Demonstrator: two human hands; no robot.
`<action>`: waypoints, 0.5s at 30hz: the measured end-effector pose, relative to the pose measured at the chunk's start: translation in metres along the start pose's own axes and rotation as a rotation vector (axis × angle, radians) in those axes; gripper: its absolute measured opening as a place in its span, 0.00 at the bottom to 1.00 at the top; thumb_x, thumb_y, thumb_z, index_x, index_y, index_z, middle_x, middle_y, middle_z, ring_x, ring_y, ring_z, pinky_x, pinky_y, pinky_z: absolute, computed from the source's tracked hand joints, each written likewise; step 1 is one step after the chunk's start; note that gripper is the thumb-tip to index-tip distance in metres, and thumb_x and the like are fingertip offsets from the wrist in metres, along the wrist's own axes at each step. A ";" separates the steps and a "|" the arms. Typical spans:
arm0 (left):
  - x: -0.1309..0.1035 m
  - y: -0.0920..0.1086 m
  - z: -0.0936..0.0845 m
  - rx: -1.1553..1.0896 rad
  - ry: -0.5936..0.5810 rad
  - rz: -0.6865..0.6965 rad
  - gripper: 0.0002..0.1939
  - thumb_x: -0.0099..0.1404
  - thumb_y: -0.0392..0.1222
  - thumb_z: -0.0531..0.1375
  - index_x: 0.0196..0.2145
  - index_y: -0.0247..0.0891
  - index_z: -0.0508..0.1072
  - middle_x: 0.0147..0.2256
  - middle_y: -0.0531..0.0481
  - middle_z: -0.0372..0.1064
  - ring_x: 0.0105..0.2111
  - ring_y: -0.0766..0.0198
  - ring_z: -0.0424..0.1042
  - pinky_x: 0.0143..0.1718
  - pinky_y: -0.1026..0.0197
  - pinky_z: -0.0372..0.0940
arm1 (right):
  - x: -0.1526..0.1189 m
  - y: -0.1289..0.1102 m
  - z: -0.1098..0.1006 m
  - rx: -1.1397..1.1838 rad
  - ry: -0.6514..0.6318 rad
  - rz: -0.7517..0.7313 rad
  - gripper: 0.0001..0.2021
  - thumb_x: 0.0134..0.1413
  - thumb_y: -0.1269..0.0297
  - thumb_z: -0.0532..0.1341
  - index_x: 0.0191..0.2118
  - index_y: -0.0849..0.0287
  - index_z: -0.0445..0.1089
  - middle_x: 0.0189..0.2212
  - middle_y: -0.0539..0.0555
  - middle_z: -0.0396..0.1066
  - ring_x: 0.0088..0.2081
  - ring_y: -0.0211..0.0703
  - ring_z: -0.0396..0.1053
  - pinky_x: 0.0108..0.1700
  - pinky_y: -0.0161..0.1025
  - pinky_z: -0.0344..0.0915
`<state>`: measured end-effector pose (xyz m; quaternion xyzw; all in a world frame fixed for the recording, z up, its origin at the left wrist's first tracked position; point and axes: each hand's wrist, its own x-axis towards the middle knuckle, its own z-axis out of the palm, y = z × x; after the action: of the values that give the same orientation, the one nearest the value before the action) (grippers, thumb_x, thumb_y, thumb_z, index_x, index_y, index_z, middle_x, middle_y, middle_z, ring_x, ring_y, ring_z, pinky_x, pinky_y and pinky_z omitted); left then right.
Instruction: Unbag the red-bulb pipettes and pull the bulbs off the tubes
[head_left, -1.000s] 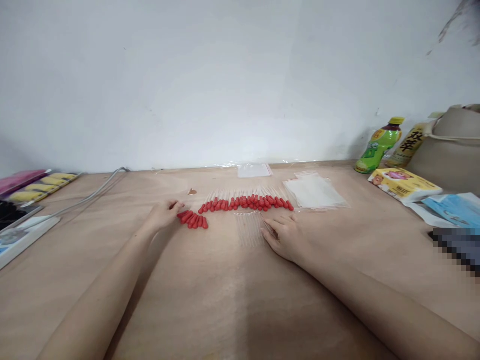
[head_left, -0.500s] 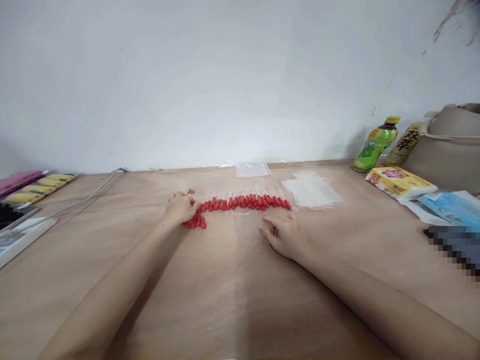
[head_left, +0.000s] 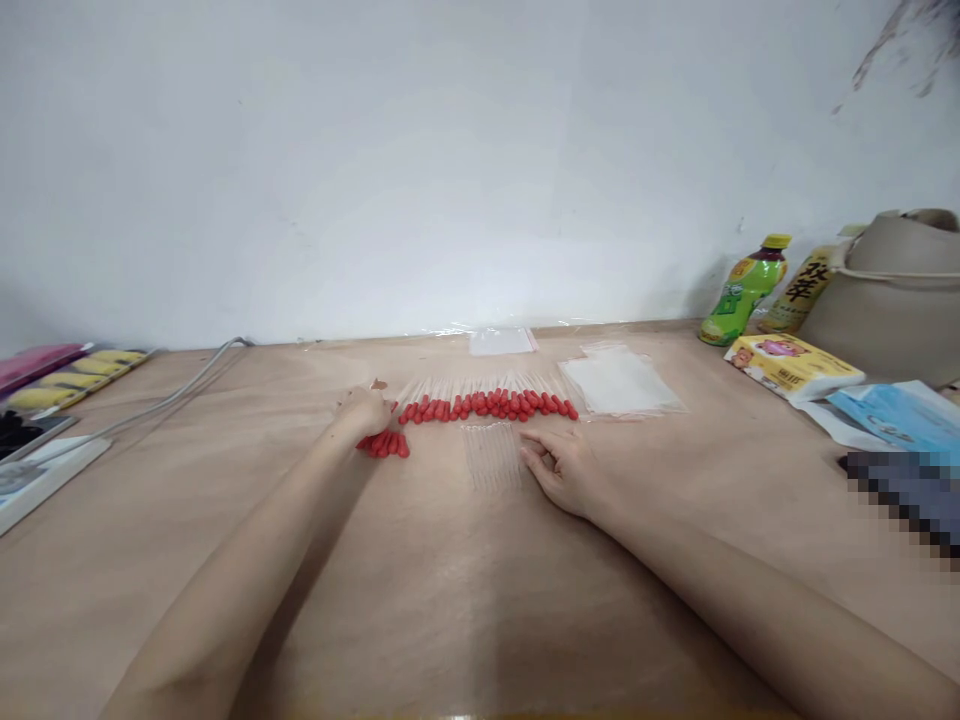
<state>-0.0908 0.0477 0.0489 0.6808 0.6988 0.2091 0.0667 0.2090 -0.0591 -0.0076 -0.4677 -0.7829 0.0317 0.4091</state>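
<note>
My left hand [head_left: 364,412] is closed at the left end of a row of droppers [head_left: 491,404] with red bulbs and thin clear stems. One red bulb [head_left: 394,407] shows at its fingertips; the stem is hidden behind the hand. Just below it lies a smaller cluster of red-bulbed droppers [head_left: 386,445]. My right hand [head_left: 566,470] rests on the table, fingers loosely curved, with a gap between thumb and forefinger. Its fingertips are at the right edge of a row of clear thin tubes [head_left: 491,457]; whether they touch is unclear.
Clear plastic bags [head_left: 626,380] lie behind my right hand, and another bag [head_left: 501,342] is near the wall. To the right are a green bottle [head_left: 742,295], a yellow tissue pack [head_left: 795,367] and a beige bag [head_left: 885,300]. A grey cable [head_left: 187,385] runs along the left.
My left hand has shifted slightly left, away from the end of the dropper row, with a red bulb at its fingertips. My right hand stays beside the clear tubes.
</note>
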 end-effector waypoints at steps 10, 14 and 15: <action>-0.087 0.044 0.008 0.205 0.245 0.650 0.12 0.66 0.42 0.45 0.34 0.36 0.66 0.33 0.45 0.65 0.35 0.58 0.64 0.38 0.57 0.58 | 0.001 -0.002 -0.011 -0.064 0.206 -0.081 0.29 0.50 0.57 0.57 0.57 0.59 0.52 0.54 0.62 0.55 0.54 0.51 0.56 0.52 0.49 0.58; -0.108 0.047 0.039 0.101 0.228 0.850 0.12 0.67 0.41 0.45 0.33 0.36 0.65 0.30 0.48 0.65 0.31 0.63 0.65 0.32 0.62 0.60 | 0.001 -0.002 -0.013 -0.138 0.071 -0.287 0.22 0.50 0.56 0.58 0.52 0.55 0.62 0.53 0.59 0.59 0.54 0.51 0.56 0.54 0.52 0.54; -0.110 0.048 0.044 0.085 0.233 0.868 0.11 0.67 0.41 0.45 0.33 0.36 0.65 0.30 0.48 0.65 0.30 0.64 0.66 0.31 0.62 0.61 | 0.001 -0.002 -0.013 -0.146 0.043 -0.317 0.20 0.50 0.56 0.58 0.50 0.54 0.63 0.52 0.58 0.61 0.54 0.50 0.56 0.54 0.52 0.54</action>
<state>-0.0231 -0.0523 0.0062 0.8848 0.3595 0.2642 -0.1342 0.2161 -0.0640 0.0024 -0.3674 -0.8381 -0.1003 0.3906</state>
